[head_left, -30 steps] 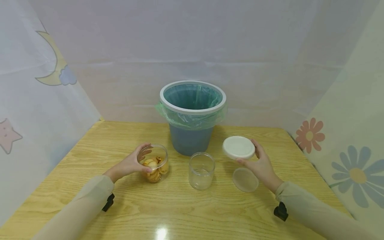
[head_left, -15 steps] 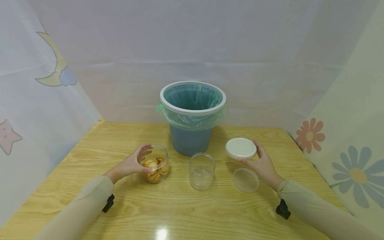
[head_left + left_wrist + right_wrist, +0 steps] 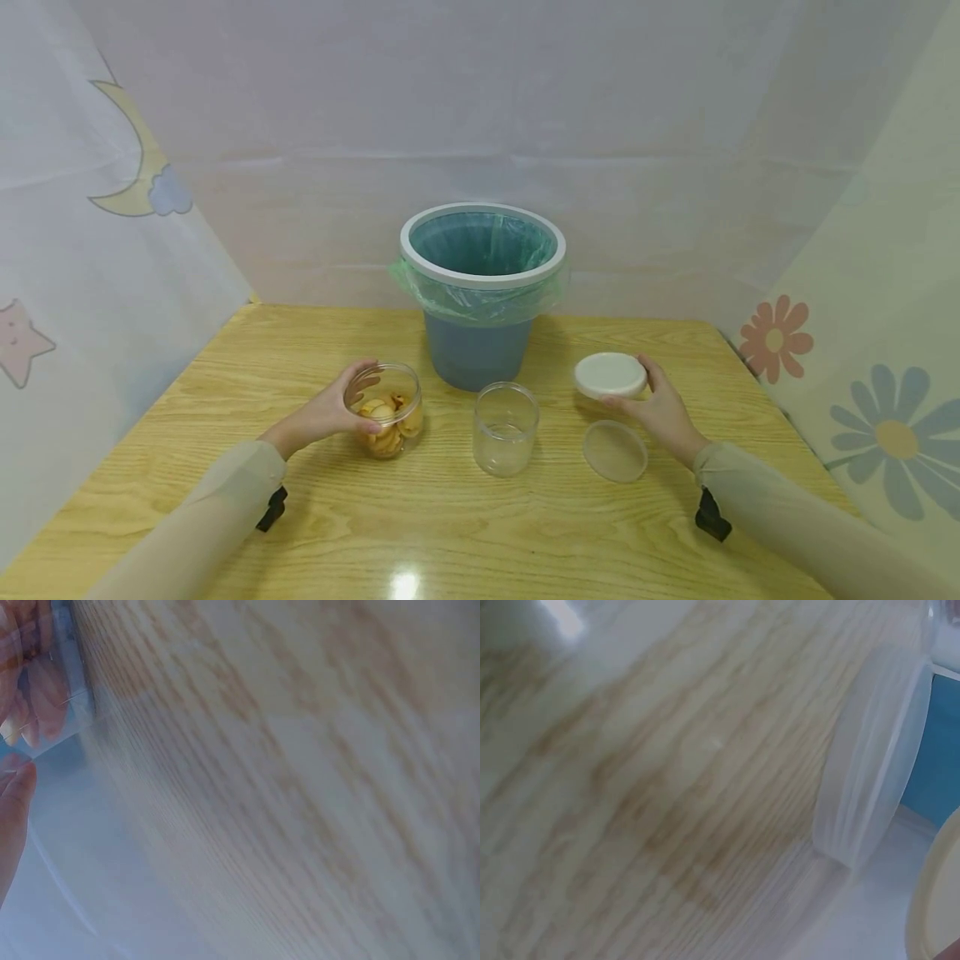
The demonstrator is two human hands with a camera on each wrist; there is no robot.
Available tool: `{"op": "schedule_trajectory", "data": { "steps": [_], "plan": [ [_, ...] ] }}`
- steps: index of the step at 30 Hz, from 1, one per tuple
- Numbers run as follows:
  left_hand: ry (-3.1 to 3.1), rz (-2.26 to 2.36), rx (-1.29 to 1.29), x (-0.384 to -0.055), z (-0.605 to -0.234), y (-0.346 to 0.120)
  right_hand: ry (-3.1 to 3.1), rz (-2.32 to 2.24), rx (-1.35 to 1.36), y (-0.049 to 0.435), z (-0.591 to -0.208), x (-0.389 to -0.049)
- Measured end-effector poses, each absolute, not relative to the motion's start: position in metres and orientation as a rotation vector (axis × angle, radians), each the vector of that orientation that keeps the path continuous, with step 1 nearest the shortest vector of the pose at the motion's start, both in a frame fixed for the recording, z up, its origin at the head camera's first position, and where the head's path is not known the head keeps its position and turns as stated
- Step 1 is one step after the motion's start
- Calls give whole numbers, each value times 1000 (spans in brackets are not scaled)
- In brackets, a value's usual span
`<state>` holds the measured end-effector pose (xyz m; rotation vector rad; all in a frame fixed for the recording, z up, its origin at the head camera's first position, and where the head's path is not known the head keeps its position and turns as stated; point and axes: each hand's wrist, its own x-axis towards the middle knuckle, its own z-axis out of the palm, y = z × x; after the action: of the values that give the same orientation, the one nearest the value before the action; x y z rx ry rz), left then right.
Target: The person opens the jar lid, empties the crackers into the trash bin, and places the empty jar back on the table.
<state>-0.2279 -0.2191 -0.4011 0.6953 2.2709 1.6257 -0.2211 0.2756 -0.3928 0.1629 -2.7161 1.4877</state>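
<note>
At the left of the head view my left hand (image 3: 330, 410) grips a clear round jar (image 3: 405, 385), thumb at the near side and fingers round the far side. Pale orange, shell-like pieces (image 3: 384, 433) lie in its lower part. My right hand (image 3: 666, 418) holds a round white lid (image 3: 609, 372) by its right edge, top face up and close over the table. Just in front of that lid, a translucent lid (image 3: 615, 451) lies on the wood; its ribbed side shows in the right wrist view. Between the hands stands an uncovered clear jar (image 3: 504, 437).
Behind the jars stands a blue bin (image 3: 477, 346) with a pale rim and a green liner bag folded over it. The wooden table (image 3: 450, 525) ends at a pale cloth backdrop (image 3: 330, 192) behind and at both sides.
My right hand has moved slightly right and down with the white lid, bringing it nearer the table. My left hand and its jar have stayed put.
</note>
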Motion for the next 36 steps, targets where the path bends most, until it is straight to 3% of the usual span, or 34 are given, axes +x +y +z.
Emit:
{"op": "schedule_trajectory", "data": {
  "steps": [16, 36],
  "plan": [
    [2258, 1639, 717, -229, -400, -217, -2907, 1379, 79, 297, -409, -236],
    [2279, 1689, 631, -226, -402, -215, -3097, 1231, 240, 319, -425, -249]
  ]
}}
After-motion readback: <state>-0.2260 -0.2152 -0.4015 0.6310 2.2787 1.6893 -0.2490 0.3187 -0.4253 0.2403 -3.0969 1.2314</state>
